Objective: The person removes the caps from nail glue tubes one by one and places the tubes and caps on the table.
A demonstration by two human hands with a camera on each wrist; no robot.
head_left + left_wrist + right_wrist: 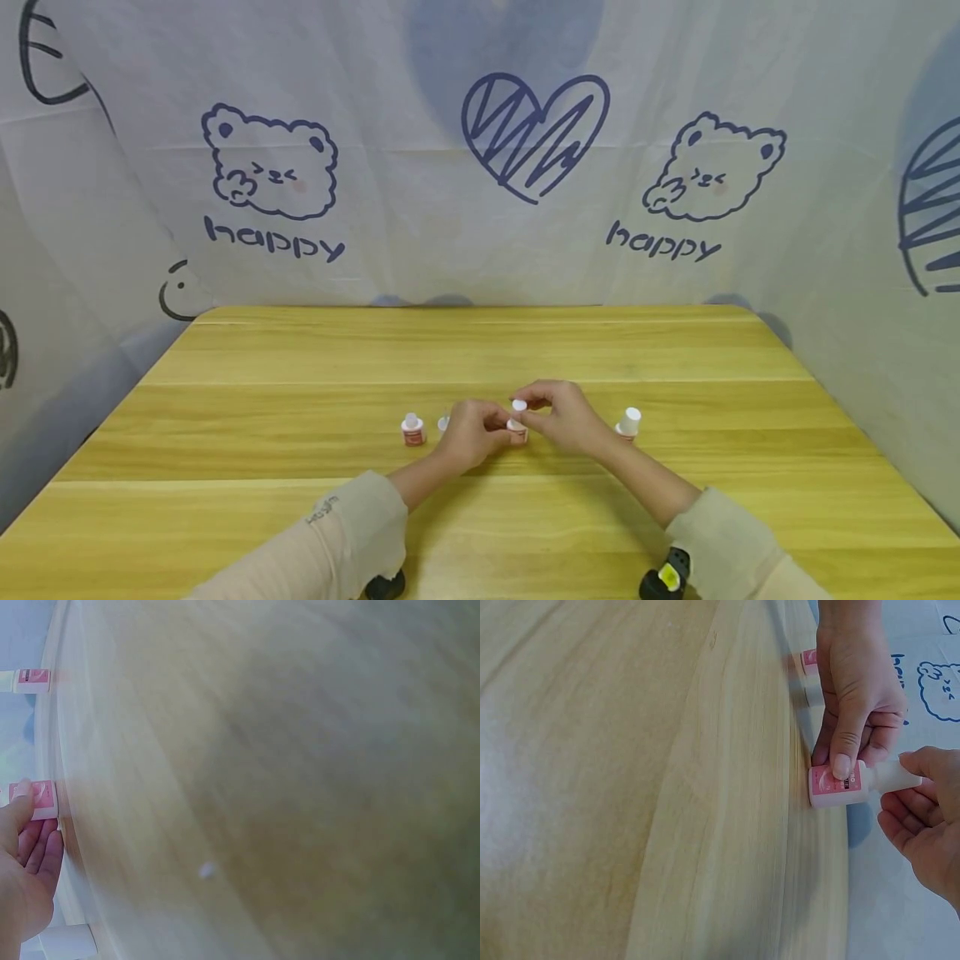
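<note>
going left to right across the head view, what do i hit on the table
Small labelled bottle → partly hidden white item → left hand → bottle gripped by that hand → right hand → white-capped bottle

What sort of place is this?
Possibly a makeshift demonstration or filming corner, though I cannot be sure: wrinkled, cartoon-printed cloth hangs behind a wood-grain table, which holds a few small bottles.
</note>
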